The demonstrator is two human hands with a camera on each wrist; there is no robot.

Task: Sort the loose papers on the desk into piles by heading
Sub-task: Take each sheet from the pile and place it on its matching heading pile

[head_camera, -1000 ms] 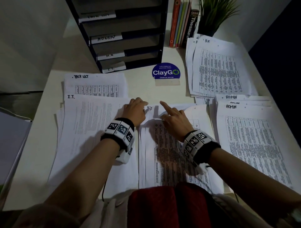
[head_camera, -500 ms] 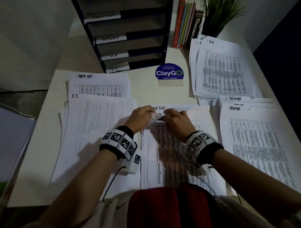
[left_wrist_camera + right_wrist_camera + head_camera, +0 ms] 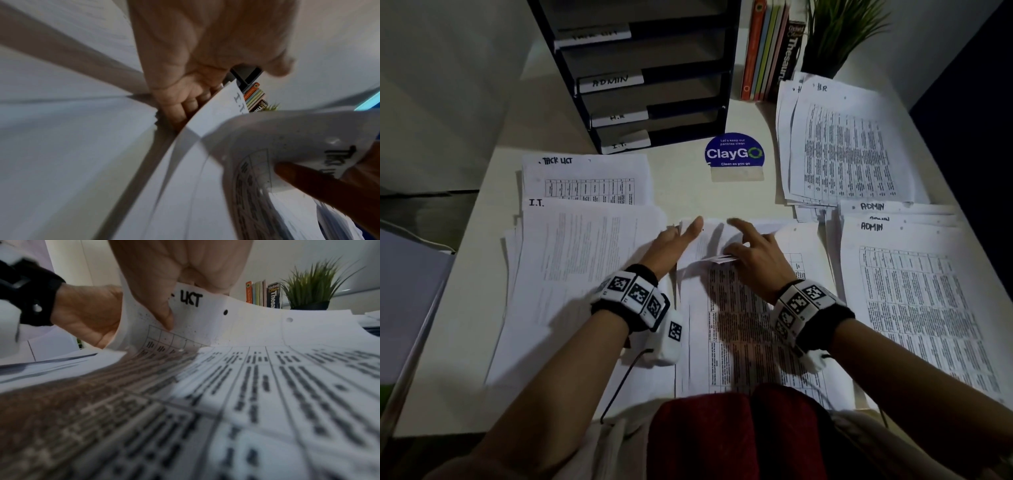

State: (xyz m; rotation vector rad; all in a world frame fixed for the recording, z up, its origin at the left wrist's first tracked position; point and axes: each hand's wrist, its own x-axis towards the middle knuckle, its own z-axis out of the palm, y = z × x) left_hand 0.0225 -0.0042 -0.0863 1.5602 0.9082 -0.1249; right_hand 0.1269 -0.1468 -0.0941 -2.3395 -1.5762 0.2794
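Changed since half a second ago: our right hand (image 3: 755,255) has peeled the top sheet (image 3: 205,321) up at its far edge, and our left hand (image 3: 674,241), then curled there, now lies with fingers straight. The right thumb and fingers pinch that sheet, its heading ending "LIST". The left fingers slip under a lifted page marked "I.T." (image 3: 236,104), apparently bearing it. Both belong to the middle stack (image 3: 750,325) before us on the pale desk (image 3: 688,192). Left: I.T. pile (image 3: 582,260), task list pile (image 3: 585,178). Right: admin pile (image 3: 914,291), H.R. pile (image 3: 849,144). Farthest: tray rack (image 3: 650,78), blue sign (image 3: 734,154), books (image 3: 767,51), plant (image 3: 839,31).
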